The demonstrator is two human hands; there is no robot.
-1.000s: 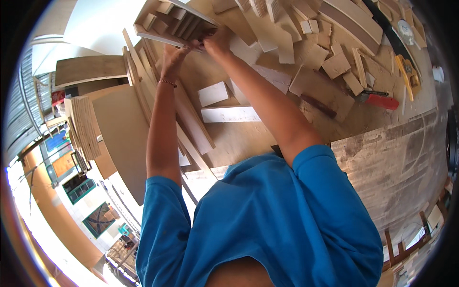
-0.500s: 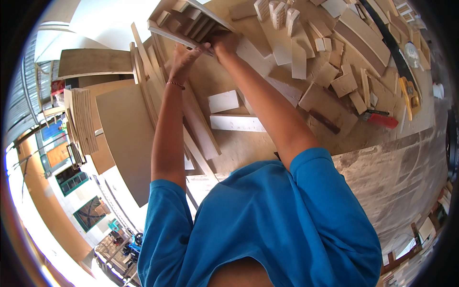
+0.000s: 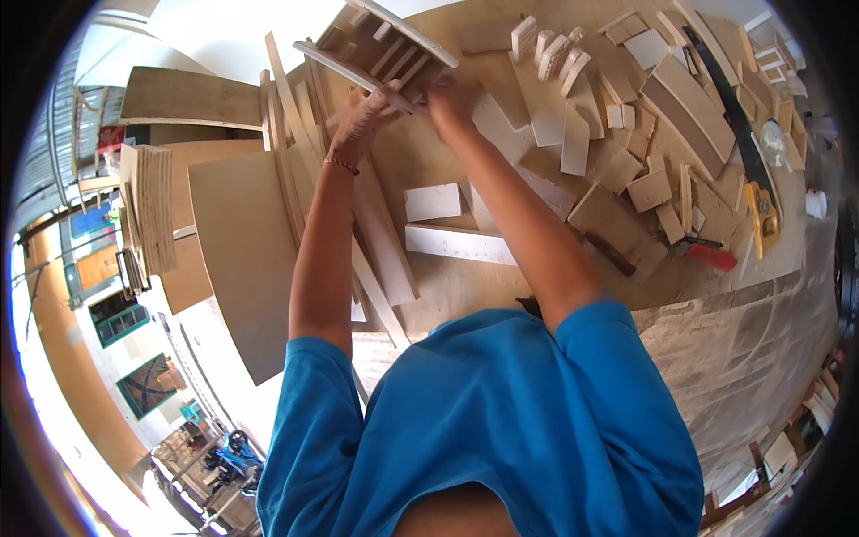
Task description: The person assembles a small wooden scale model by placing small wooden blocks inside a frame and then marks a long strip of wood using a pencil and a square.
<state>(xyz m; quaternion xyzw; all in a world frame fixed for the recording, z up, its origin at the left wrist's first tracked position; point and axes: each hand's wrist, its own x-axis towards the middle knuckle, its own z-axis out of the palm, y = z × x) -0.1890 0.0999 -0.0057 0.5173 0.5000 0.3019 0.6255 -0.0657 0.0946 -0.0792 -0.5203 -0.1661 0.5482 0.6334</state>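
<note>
At the far side of the worktable, both my arms reach out to a small wooden box with slat-like dividers [image 3: 347, 68], held tilted with its open side showing. My left hand [image 3: 365, 115] is closed on its near edge, the thumb lying over the rim. My right hand [image 3: 447, 106] grips the near right corner, some of its fingers hidden by the box. Between my forearms lie a short white-faced block [image 3: 433, 202] and a longer white-faced strip [image 3: 458, 243].
Long strips [image 3: 380, 228] and a large panel [image 3: 243, 259] lie left. At right are wood offcuts [image 3: 649, 190], small slatted pieces [image 3: 553, 54], a handsaw with a yellow handle [image 3: 762, 219], a red-handled tool [image 3: 711, 258] and a clear bottle [image 3: 772, 143].
The box has turned and tilted in my hands, and its right side wall shows more. My right hand has come out from the box's inside to its near corner. The whole view has shifted slightly.
</note>
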